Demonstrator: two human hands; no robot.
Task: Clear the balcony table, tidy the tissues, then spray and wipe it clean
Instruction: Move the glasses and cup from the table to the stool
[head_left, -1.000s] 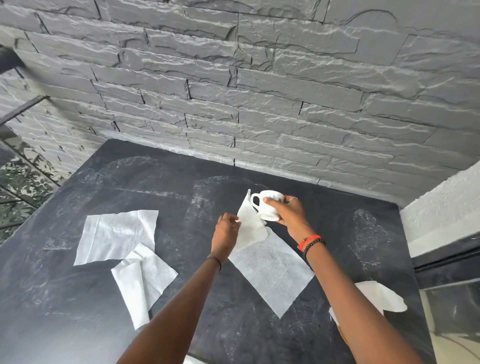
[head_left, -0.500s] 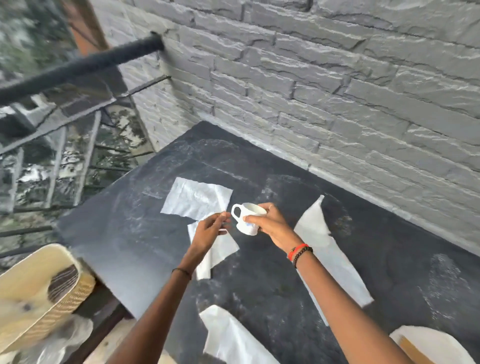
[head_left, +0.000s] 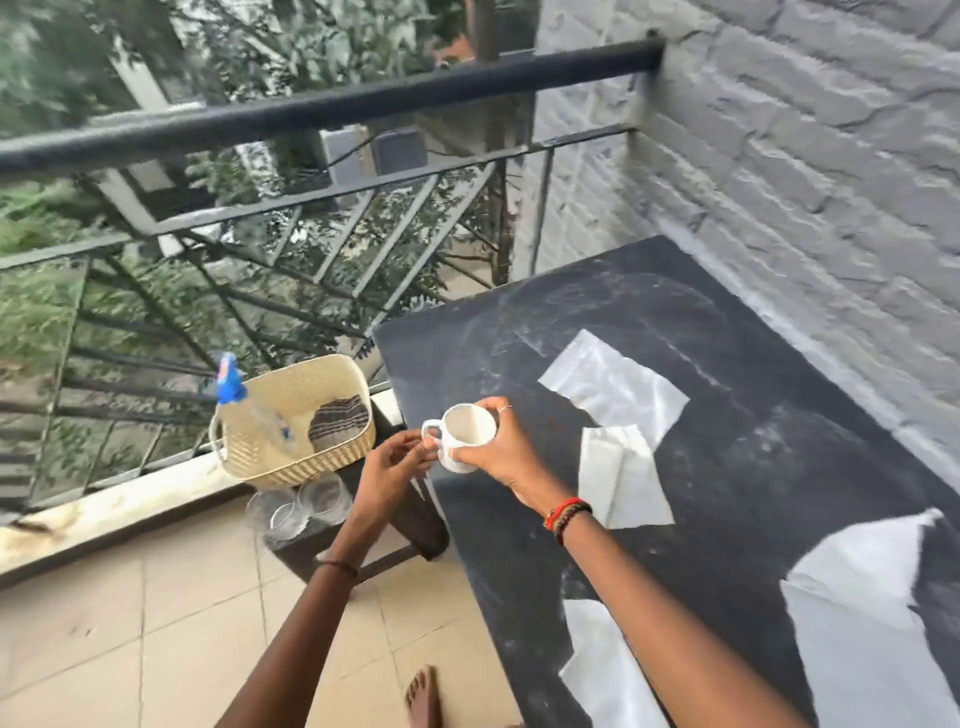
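Fingers (head_left: 410, 451) of the left hand (head_left: 387, 470) touch the handle of the cup (head_left: 467, 431); I can't tell whether they pinch it. The cup hangs over the worktop's (head_left: 753, 493) left edge, upright, handle pointing left. The right hand (head_left: 504, 452) is clamped round its body. Tissues (head_left: 618, 384) lie flat further right.

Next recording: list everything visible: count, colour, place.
table: one, dark grey, against the brick wall
tissues: four, white, on the table
white cup: one, held at the table's left edge
basket: one, cream, left of the table
spray bottle: one, clear with blue head, in the basket
cloth: one, dark striped, in the basket
glasses: at least two, clear, blurred, beside the basket
railing: one, black, behind the basket
right hand: grips the cup's body
left hand: fingers at the cup's handle, grip unclear
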